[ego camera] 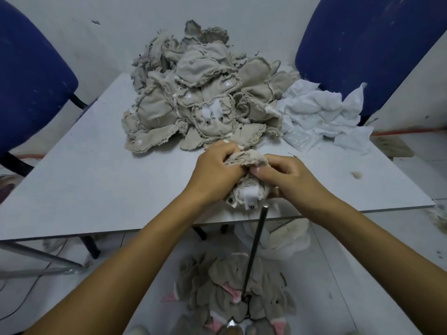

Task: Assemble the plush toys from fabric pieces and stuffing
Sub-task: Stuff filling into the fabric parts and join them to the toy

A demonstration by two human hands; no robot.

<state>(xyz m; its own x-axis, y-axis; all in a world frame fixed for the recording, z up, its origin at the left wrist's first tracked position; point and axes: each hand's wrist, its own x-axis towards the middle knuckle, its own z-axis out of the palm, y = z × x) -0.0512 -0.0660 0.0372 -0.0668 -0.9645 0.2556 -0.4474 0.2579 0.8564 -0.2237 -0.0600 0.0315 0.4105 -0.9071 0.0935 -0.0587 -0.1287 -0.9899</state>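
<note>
Both hands work one crumpled beige plush skin with a white patch point(249, 187) at the near edge of the pale grey desk point(96, 170), right above a thin dark metal rod point(254, 250) that rises from below. My guess is the skin is held there so it can be pushed over the rod and turned right side out. The left hand point(215, 172) bunches the upper fabric in a closed grip; the right hand point(287, 175) pinches the fold opposite, its grip tight on the same skin. Behind them a heap of beige fabric skins point(193, 97) and a pile of white fabric pieces point(321, 114) crowd the far side. Grey turned plush toys with pink ears point(232, 296) lie on the floor around the rod's base. Two blue chairs point(362, 44) flank the desk.
</note>
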